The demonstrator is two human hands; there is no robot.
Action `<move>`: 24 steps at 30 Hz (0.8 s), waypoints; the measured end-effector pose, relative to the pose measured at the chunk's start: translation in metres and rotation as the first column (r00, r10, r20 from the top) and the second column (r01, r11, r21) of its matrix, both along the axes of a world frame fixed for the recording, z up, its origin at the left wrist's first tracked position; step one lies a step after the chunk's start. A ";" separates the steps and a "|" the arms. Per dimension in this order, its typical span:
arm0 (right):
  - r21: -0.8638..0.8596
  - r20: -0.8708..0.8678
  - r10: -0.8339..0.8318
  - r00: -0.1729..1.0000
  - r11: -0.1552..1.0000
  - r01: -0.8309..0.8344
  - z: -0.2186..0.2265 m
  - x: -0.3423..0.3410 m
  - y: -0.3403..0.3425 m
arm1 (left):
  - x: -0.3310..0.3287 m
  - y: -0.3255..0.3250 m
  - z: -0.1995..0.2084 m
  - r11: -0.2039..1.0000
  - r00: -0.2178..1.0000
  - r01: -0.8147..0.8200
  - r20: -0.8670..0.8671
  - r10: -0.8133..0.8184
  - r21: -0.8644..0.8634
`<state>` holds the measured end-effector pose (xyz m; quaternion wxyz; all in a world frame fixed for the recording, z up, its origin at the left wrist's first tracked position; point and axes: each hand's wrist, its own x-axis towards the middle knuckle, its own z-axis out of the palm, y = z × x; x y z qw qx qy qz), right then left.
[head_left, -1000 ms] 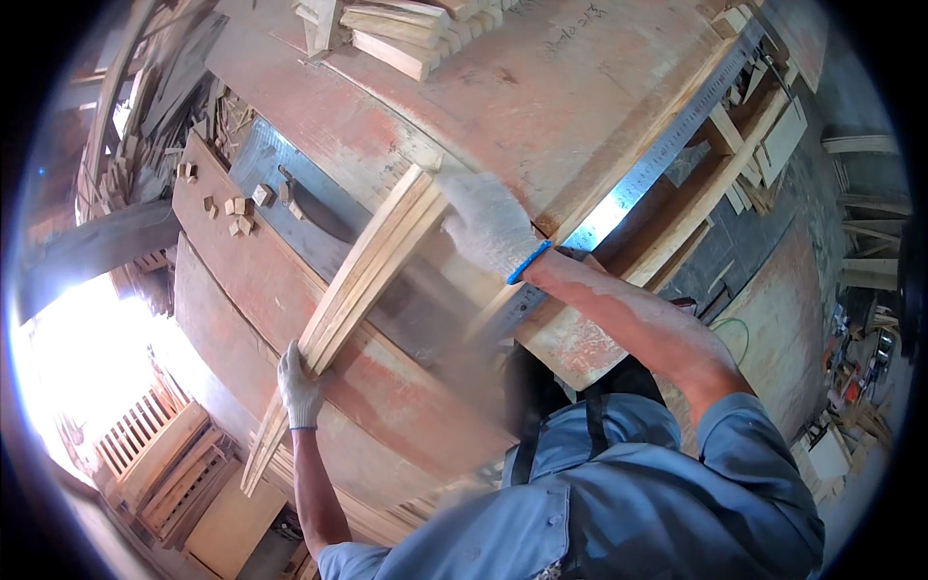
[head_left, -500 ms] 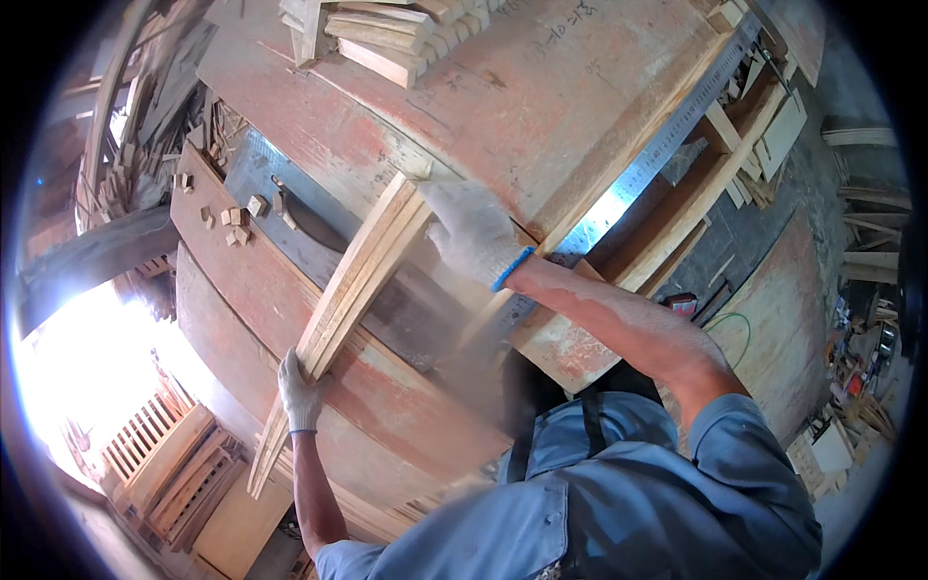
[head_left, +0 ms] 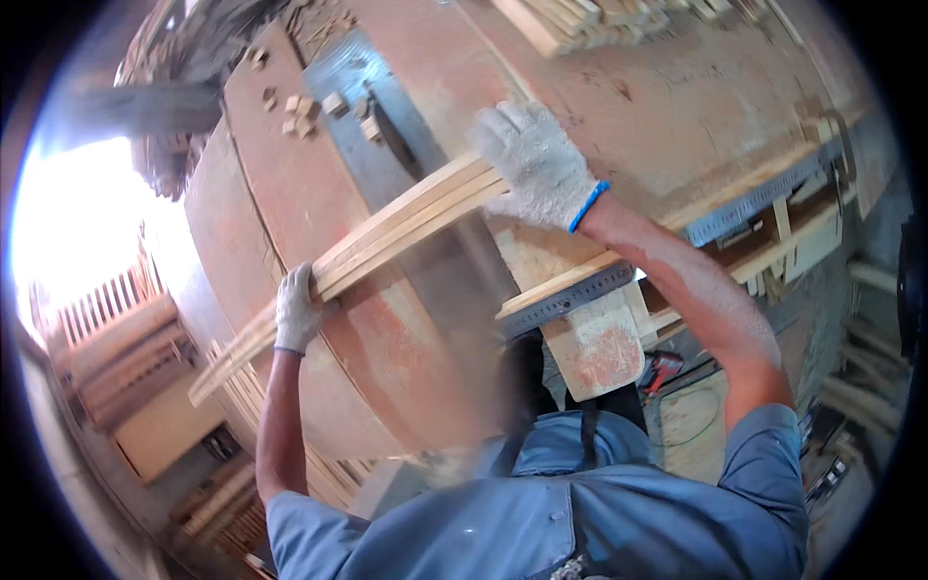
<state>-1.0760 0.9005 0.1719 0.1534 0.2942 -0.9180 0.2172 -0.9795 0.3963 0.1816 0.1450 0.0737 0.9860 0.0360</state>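
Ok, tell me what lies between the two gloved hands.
In the head view, only the bundle of wooden slats spans from the left hand to the right hand, above the table.

Small wood blocks (head_left: 307, 104) lay on the reddish table (head_left: 667, 106) up-left of the right hand; stacked strips (head_left: 580, 21) sat beyond it.

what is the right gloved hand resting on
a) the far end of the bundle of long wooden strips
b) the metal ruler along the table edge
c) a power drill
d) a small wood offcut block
a: the right hand lies over the far end of the bundle of wooden strips, while the left hand grips the same bundle nearer its other end.
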 end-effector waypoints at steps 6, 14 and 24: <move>0.288 0.362 0.101 0.927 0.933 -0.214 -0.021 -0.028 -0.017 | 0.003 0.009 0.011 0.999 0.999 -0.036 0.004 0.035 0.007; 0.326 0.321 0.071 0.944 0.928 -0.181 -0.028 -0.039 -0.021 | 0.000 0.006 0.004 0.998 0.998 -0.067 -0.011 0.067 0.021; 0.288 0.109 0.115 0.987 0.947 -0.142 -0.034 -0.044 -0.025 | -0.014 0.001 0.004 0.998 0.997 -0.058 -0.044 0.058 -0.005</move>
